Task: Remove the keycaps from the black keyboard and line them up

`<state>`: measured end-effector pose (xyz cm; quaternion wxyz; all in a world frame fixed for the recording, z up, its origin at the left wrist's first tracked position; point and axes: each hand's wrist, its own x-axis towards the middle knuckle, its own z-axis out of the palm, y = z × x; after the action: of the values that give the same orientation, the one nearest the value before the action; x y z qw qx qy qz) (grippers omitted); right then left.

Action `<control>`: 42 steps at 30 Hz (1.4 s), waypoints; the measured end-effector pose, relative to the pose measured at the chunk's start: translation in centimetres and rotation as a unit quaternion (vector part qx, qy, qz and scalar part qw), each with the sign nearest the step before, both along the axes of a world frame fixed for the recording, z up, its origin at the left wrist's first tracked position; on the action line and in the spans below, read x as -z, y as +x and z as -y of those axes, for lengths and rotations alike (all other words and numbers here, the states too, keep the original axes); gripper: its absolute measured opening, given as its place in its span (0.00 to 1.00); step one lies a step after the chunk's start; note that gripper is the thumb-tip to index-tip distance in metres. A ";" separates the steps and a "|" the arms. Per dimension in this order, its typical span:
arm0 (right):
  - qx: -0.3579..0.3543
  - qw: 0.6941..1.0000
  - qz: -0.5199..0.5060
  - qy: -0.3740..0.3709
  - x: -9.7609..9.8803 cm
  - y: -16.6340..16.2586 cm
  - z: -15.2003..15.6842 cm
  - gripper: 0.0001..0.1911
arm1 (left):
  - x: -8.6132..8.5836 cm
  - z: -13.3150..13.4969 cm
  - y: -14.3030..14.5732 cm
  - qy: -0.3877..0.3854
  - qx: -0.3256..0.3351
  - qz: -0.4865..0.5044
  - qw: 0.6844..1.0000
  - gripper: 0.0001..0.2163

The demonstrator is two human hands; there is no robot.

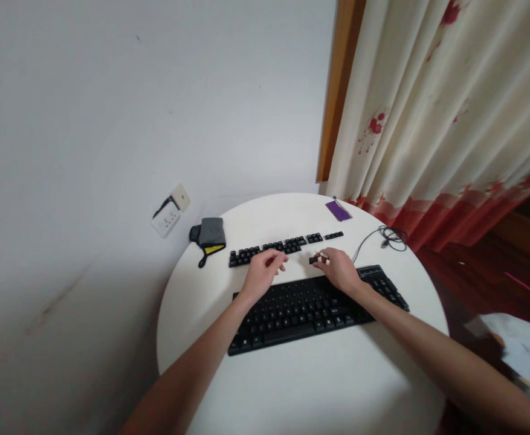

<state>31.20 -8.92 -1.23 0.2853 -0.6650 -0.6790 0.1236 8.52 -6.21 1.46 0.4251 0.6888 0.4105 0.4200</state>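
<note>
A black keyboard [287, 317] lies on the white round table [310, 380], its upper rows showing bare key sockets. My right hand [339, 269] is over its top edge, fingers closed on a thin pale stick [321, 255] that looks like a cotton swab. A black keycap [313, 260] is at those fingertips; whether it is pinched too I cannot tell. Above the keyboard's left part, my left hand [263, 270] is loosely curled, with fingers apart and nothing visible in them. Just beyond it run rows of loose black keycaps [242, 257], partly hidden by this hand.
A grey cloth pouch [213, 231] with yellow inside lies at the table's left back edge. At the far side is a purple cloth [338, 210]. The coiled cable [394, 238] rests at right. The wall with a socket [165, 219] borders the table's left.
</note>
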 end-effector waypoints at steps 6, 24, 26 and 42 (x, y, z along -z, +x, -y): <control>0.052 0.992 0.031 -0.109 0.9 0.0 -3.9 0.11 | 0.9 -1.3 -0.9 0.000 -0.017 -0.015 1.000 0.14; 0.088 0.990 0.027 -0.110 2.6 0.1 -7.0 0.10 | 0.5 -1.6 -1.3 0.023 -0.032 -0.027 0.999 0.16; 0.085 0.990 0.025 -0.108 2.6 -0.1 -7.1 0.10 | 0.4 -1.6 -1.3 0.027 -0.035 -0.030 0.999 0.16; 0.090 0.990 0.030 -0.107 2.4 -0.9 -7.3 0.08 | 0.7 -1.8 -1.7 0.052 -0.047 -0.031 0.997 0.15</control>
<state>30.34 -1.65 -3.67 0.2017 -0.7538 -0.6072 0.1494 6.87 -4.45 0.78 0.3553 0.7029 0.4329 0.4385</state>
